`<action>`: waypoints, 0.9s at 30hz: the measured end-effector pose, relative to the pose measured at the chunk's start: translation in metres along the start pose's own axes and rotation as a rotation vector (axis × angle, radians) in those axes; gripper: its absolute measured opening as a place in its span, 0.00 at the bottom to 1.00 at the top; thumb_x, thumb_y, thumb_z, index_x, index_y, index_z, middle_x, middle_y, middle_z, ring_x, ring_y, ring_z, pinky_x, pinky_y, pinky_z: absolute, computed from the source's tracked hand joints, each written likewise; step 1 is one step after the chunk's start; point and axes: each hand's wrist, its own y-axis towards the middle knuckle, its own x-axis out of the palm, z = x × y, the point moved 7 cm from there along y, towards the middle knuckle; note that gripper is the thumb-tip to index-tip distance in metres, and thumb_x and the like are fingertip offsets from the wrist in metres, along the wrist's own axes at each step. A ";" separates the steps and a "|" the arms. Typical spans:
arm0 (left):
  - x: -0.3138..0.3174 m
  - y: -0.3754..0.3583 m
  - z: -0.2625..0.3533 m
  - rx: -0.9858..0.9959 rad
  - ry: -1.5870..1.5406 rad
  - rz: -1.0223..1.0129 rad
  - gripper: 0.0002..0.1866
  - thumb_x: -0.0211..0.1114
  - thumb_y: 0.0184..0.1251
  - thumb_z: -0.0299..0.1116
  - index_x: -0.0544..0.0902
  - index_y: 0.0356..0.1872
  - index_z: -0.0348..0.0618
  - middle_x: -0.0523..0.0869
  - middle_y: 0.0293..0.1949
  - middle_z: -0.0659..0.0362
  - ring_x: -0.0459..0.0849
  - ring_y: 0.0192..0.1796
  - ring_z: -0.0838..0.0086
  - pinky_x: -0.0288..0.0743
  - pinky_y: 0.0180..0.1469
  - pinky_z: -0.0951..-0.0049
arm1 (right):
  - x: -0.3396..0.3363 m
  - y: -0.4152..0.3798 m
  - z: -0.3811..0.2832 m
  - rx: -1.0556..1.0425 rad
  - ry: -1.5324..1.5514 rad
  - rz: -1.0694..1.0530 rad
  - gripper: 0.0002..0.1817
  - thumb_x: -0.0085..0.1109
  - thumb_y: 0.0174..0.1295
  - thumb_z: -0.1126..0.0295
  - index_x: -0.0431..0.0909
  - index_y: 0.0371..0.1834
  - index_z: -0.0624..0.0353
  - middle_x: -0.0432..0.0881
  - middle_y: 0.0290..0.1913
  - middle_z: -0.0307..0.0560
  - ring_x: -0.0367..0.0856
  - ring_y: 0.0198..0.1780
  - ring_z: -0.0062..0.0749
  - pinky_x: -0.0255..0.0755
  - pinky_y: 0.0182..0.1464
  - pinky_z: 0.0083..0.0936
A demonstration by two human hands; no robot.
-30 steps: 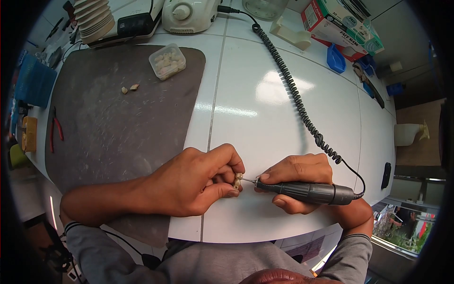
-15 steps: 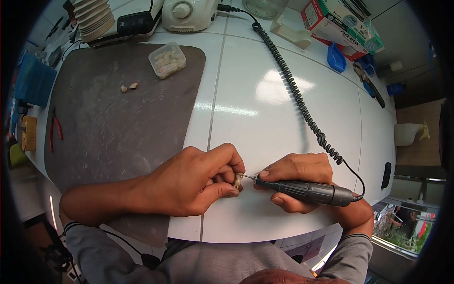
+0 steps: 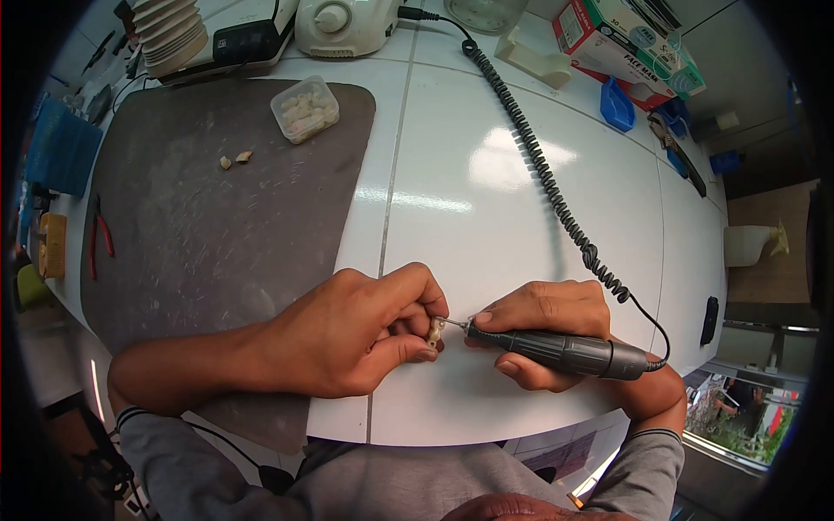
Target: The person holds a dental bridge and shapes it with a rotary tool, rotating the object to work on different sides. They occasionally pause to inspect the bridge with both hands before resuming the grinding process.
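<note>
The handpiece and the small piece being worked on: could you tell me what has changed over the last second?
Very little: the right hand with the handpiece has edged slightly toward the left hand. The burr stays at the small tooth-like piece, both grips are unchanged, and the coiled cord and container have not visibly moved.

Bright overhead light, glare on the white tabletop (image 3: 504, 165), fisheye bending, dark vignetted corners

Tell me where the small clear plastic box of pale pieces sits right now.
In the head view, the clear plastic box sits on the upper right corner of the grey mat, below the white control unit.
</note>
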 end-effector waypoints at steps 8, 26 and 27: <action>0.000 0.000 0.001 -0.007 -0.006 -0.001 0.16 0.71 0.73 0.21 0.75 0.56 0.32 0.96 0.44 0.50 0.95 0.45 0.74 0.83 0.43 0.78 | -0.001 0.001 0.000 -0.008 0.008 -0.005 0.17 0.77 0.61 0.67 0.91 0.50 0.66 0.94 0.40 0.55 0.96 0.39 0.41 0.92 0.41 0.30; -0.001 0.000 0.001 -0.005 -0.012 0.022 0.16 0.73 0.71 0.22 0.77 0.54 0.32 0.95 0.41 0.52 0.95 0.42 0.76 0.83 0.41 0.78 | 0.001 0.001 -0.002 -0.020 0.036 -0.027 0.17 0.76 0.62 0.67 0.91 0.50 0.67 0.94 0.39 0.55 0.96 0.38 0.41 0.92 0.41 0.30; -0.001 0.000 0.000 -0.010 -0.015 0.022 0.16 0.73 0.71 0.22 0.77 0.54 0.32 0.95 0.41 0.52 0.95 0.42 0.76 0.83 0.41 0.78 | 0.001 0.001 -0.002 -0.007 0.029 -0.029 0.17 0.76 0.62 0.67 0.91 0.50 0.67 0.94 0.39 0.55 0.96 0.38 0.41 0.92 0.41 0.30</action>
